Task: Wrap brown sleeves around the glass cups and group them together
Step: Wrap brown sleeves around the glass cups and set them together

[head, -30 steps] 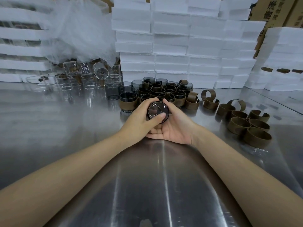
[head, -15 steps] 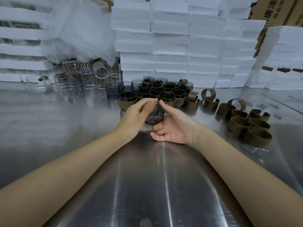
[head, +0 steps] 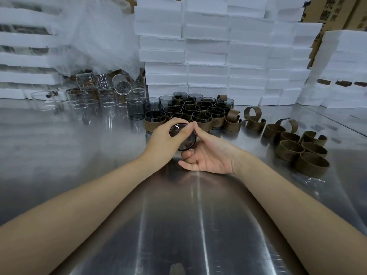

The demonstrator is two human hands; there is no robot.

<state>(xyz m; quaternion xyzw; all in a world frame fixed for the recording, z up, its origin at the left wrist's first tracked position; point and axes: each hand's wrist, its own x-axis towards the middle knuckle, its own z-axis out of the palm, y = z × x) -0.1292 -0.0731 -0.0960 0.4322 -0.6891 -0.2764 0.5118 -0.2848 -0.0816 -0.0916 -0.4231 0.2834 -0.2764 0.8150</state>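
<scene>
The cup is dark glass, held just above the counter at mid-view and tipped so its round base faces the camera. The left hand grips it from 9 o'clock, thumb curled across the top edge. The right hand lies palm-up at 4 o'clock, forefinger pressed along the cup's side and the other fingers curled beneath. Whether a sleeve is already on it cannot be told.

It looks light but rigid, smooth, and likely slippery and breakable, so it is best held round the wall, not the rim. The loose sleeves at 3 o'clock are springy open bands that should spread and clip on. The sleeved group stands at 12 o'clock, just beyond the hands.
</scene>
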